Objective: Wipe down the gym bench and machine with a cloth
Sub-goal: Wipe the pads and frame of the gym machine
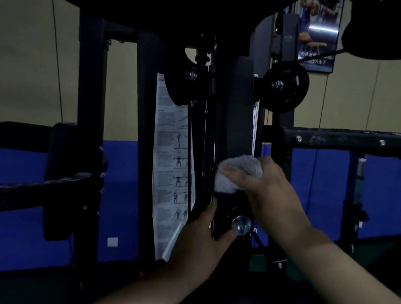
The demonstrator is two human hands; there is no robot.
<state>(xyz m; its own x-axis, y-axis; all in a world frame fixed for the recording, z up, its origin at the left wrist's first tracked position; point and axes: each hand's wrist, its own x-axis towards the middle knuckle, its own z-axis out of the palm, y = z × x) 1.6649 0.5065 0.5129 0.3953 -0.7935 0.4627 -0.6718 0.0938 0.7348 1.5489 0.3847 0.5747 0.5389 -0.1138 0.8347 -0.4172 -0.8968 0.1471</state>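
Note:
A grey cloth (pixel 236 173) is bunched against the black upright post (pixel 239 110) of the gym machine at the centre. My right hand (pixel 269 188) grips the cloth and presses it onto the post. Just below, my left hand (pixel 204 233) curls round the lower part of the same post, its thumb next to a round chrome knob (pixel 241 225). The room is dim and much of the machine is in shadow.
An exercise chart (pixel 169 162) hangs left of the post. Two black pulleys (pixel 286 86) sit above. Horizontal bars run at the right (pixel 351 143) and lower left (pixel 19 190). A dark pad (pixel 65 178) stands left. Blue wall padding lies behind.

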